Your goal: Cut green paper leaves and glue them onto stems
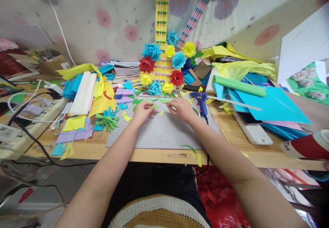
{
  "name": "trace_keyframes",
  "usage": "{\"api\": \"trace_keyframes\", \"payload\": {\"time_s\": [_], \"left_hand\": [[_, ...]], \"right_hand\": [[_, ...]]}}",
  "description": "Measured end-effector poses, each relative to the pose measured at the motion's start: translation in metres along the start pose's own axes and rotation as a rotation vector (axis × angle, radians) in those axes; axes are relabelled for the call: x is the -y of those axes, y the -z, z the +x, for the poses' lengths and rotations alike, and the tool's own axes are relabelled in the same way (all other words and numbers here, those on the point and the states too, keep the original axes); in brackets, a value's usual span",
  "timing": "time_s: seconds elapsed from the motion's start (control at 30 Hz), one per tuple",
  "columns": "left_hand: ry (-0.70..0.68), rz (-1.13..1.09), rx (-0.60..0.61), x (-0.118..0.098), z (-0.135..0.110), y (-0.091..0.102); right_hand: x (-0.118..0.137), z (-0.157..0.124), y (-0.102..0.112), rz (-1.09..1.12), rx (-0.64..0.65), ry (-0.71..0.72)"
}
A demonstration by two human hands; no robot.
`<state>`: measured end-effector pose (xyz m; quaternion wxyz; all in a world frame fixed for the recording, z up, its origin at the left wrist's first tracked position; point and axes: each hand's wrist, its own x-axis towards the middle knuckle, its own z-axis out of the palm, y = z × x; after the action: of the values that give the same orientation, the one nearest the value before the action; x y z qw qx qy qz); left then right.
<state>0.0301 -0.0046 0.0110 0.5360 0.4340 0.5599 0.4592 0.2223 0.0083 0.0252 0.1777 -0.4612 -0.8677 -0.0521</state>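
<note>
My left hand (pixel 143 113), over the grey cutting mat (pixel 159 137), has thumb and fingers pinched on a small light green paper leaf (pixel 155 107). Across from it, my right hand (pixel 181 109) is closed at the fingertips on another pale green paper leaf (pixel 163 101). More green paper leaves (pixel 137 101) lie just beyond my left hand. A yellow paper scrap (pixel 161 112) rests on the mat between the hands. Behind them stands a yellow paper guitar (pixel 161 33) trimmed with red, blue and yellow paper flowers.
A blue glue gun (pixel 202 104) with a long glue stick stands right of my right hand, its cord hanging over the table edge. Cut green strips (pixel 106 121) lie at left. Rolled crepe paper (pixel 83 92), a power strip (pixel 38 125), blue sheets (pixel 277 104) and a cup (pixel 308 146) flank the mat.
</note>
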Motion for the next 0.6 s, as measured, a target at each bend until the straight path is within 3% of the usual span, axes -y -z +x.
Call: {"api": "trace_keyframes", "payload": {"time_s": [0.1,0.2,0.3,0.43,0.6], "left_hand": [[-0.020,-0.023,-0.027,0.001,0.002,0.000],[-0.014,-0.090,-0.033,-0.002,0.000,0.000],[0.050,-0.204,0.013,-0.007,-0.003,0.000],[0.115,-0.319,0.084,-0.009,-0.004,0.002],[0.128,-0.377,0.128,-0.008,-0.002,0.006]], "right_hand": [[-0.019,-0.016,0.018,-0.009,0.009,-0.281],[-0.040,-0.037,0.040,-0.052,0.112,-0.596],[-0.059,-0.055,0.052,-0.094,0.186,-0.803],[-0.077,-0.059,0.046,-0.093,0.132,-0.912],[-0.084,-0.046,0.022,-0.054,0.108,-0.817]]}}
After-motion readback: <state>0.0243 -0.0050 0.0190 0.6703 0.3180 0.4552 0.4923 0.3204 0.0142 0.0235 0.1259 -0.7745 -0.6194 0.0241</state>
